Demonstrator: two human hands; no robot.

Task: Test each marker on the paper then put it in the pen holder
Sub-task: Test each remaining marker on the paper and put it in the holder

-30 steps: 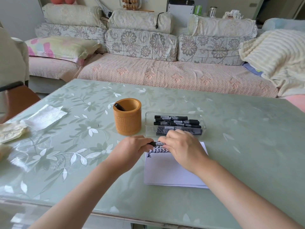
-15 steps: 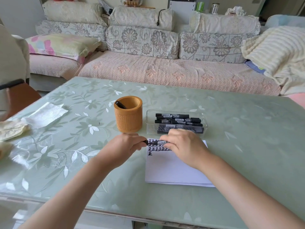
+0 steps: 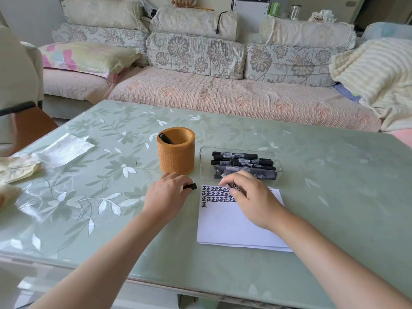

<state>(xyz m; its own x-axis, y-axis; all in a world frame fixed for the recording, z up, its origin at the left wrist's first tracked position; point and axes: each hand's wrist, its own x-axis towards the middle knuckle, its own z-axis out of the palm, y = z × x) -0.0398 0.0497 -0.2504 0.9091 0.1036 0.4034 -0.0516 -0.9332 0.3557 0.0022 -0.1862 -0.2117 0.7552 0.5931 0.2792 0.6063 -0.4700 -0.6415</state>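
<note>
Nearest the camera, at lower centre of the frame, the white paper [image 3: 234,224] lies flat on the tabletop [image 3: 334,197], its far edge filled with rows of black test marks and most of the sheet still blank, so there is room for more tests.

Over those marks the right hand [image 3: 249,197] has its grip closed round the uncapped marker [image 3: 237,188], held slanted with the writing end towards the marks; the tip itself is hidden by the fingers. The hand appears ready to write the next mark.

Just left of the sheet, the left hand [image 3: 167,192] pinches the black cap [image 3: 190,186] in a closed grip, kept close, probably so the marker can be capped again straight after the test.

Farther back at centre stands the orange pen holder [image 3: 176,157], upright, with one marker [image 3: 166,138] leaning inside, within easy reach of both hands. To its right, the clear tray [image 3: 239,150] holds the untested markers [image 3: 243,162] lying flat, so several remain.
</note>
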